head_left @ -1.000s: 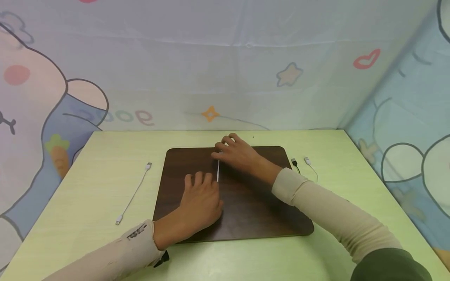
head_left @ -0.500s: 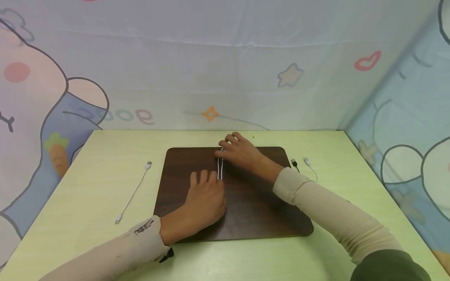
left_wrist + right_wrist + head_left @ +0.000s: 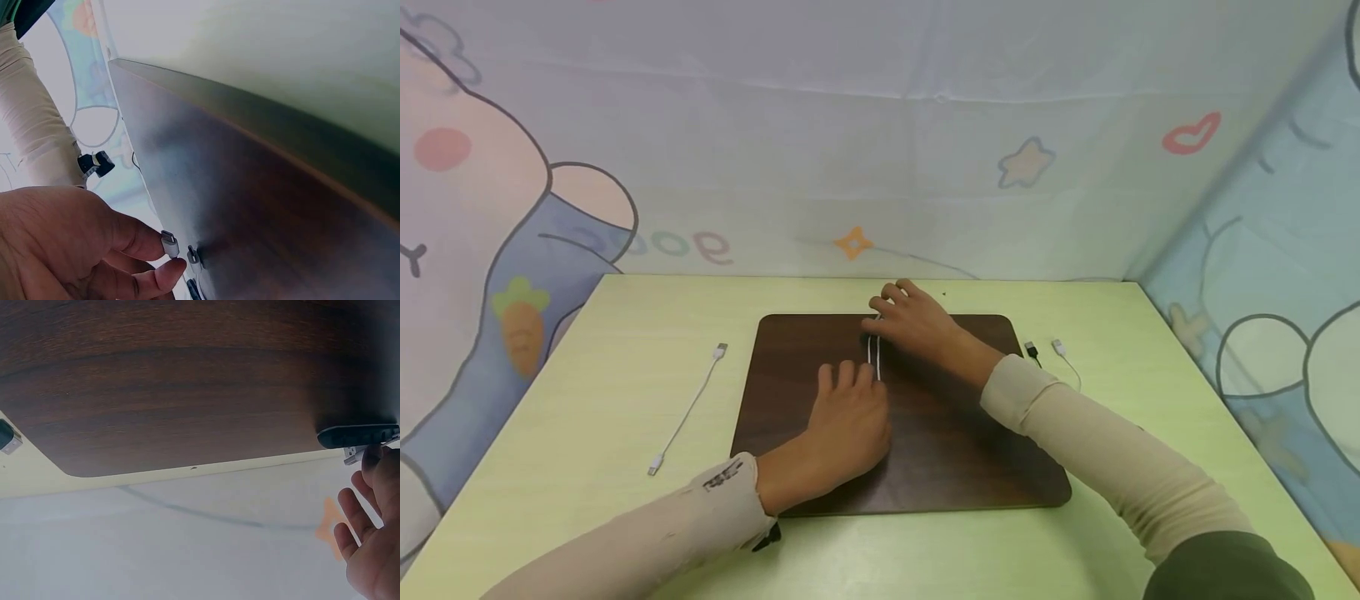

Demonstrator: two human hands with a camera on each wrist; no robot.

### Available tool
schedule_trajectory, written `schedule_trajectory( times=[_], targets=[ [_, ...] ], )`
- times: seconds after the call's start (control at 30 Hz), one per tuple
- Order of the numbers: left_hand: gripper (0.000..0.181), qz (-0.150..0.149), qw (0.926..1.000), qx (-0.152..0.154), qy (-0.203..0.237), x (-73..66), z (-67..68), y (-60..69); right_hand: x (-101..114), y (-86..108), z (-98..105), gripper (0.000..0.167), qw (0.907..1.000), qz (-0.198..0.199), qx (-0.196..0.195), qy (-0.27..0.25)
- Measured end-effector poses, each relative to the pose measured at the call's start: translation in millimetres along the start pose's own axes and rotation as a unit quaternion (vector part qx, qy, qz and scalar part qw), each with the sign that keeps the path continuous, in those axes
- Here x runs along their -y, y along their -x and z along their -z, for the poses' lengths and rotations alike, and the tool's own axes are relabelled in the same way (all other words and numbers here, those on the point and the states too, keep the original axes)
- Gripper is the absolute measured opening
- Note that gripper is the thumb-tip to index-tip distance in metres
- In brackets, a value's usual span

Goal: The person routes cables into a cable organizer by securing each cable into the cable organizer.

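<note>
Over the dark wooden board (image 3: 955,475), two white cable strands (image 3: 878,358) run between my hands. My left hand (image 3: 850,425) is nearer me and pinches a small metal-tipped plug (image 3: 169,244) between thumb and finger. Just beyond it in the left wrist view is a second plug (image 3: 194,255), close to the board. My right hand (image 3: 913,321), near the board's far edge, pinches the white cable by a USB plug (image 3: 353,454). Beside these fingers lies a dark elongated piece (image 3: 353,435), its kind unclear. The head view hides both hands' fingertips.
A white USB cable (image 3: 688,408) lies on the pale table (image 3: 587,400) left of the board. To its right lie a black USB plug (image 3: 1032,348) and a white USB cable (image 3: 1067,360), partly hidden by my right sleeve (image 3: 1097,433). A printed cloth (image 3: 775,150) hangs behind.
My left hand has shifted slightly right and away from me. Two strands now show between the hands, where one showed a second ago. The right hand has moved slightly right.
</note>
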State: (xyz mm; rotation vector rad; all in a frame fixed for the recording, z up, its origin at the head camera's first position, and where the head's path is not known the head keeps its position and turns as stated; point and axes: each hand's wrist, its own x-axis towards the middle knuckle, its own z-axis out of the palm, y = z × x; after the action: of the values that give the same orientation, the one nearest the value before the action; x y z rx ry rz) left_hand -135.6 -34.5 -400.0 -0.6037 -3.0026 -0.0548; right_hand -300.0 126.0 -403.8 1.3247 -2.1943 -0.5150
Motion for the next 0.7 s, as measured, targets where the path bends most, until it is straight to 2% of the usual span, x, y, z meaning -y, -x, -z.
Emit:
schedule_trajectory(
  times=[0.27,0.47,0.7],
  targets=[
    [0.022,0.001,0.9997,0.022,-0.005,-4.3,0.1,-4.0,-0.3,0.3,-2.0,0.023,1.0000,-0.003,0.005,0.003],
    [0.027,0.001,0.9997,0.022,-0.012,-5.5,-0.5,-3.7,0.1,-1.3,-2.1,0.022,0.9998,-0.003,0.007,0.018],
    [0.024,0.001,0.9996,0.026,-0.014,-7.3,-2.8,-5.6,-0.5,-1.8,-2.3,0.022,0.9998,-0.002,0.017,0.014]
  ],
)
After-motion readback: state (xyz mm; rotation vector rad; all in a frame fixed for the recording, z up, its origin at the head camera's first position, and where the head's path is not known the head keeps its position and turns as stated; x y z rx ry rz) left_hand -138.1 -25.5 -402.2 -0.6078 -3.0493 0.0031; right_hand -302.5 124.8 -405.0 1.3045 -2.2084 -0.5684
